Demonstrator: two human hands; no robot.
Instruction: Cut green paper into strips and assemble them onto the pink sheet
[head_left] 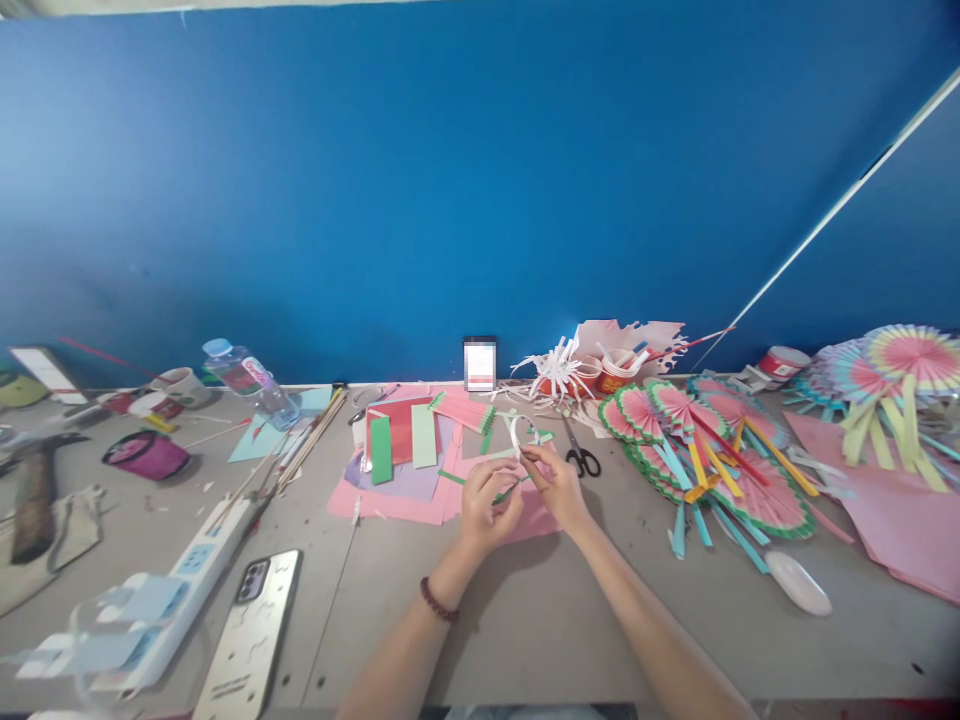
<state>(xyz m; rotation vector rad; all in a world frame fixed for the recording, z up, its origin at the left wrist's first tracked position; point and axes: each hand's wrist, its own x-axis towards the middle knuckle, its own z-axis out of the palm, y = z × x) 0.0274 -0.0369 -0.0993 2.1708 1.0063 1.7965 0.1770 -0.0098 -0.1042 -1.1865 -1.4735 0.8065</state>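
Note:
My left hand (487,510) and my right hand (556,482) meet over the middle of the grey table (525,620). Both are pinched on a thin green paper strip (504,492) that runs between them. A roll of clear tape (521,432) shows just above my right fingers; I cannot tell whether they touch it. Pink paper sheets (397,500) lie under and behind the hands. A bead bracelet (437,602) circles my left wrist.
Black scissors (582,460) lie right of the hands. Folded paper fans (705,450) pile at the right, more fans (892,370) farther right. A phone (262,580) and power strip (187,580) lie at left, a water bottle (251,385) and sticks (300,450) behind. Paper cups (600,372) stand by the blue wall.

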